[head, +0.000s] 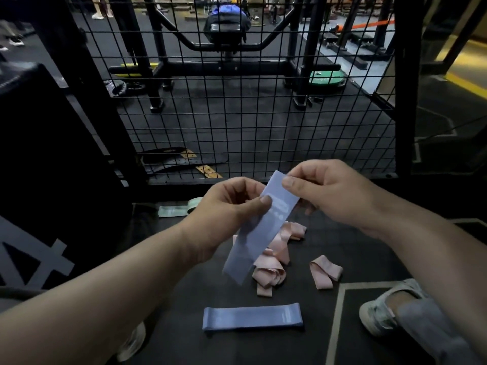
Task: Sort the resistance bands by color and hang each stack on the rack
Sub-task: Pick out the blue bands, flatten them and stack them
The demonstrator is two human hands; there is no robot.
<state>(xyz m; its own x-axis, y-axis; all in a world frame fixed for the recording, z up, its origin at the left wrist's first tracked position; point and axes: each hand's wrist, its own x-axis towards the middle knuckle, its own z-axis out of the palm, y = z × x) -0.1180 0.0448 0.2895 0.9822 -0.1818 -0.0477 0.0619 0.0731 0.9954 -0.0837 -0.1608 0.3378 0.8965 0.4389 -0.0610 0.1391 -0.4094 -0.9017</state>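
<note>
A blue resistance band hangs in the air, pinched by both hands near its upper end. My left hand grips its left edge with thumb on top. My right hand pinches the top corner. A second blue band lies flat on the dark floor mat below. Several pink bands lie tangled in a heap under the held band, with one more pink band apart to the right. Pale green bands lie on the floor at the left, partly hidden behind my left hand.
A black wire-mesh panel stands just beyond the bands, with gym machines and a green weight plate behind it. A dark padded box rises at the left. My shoes rest at the lower right and lower left.
</note>
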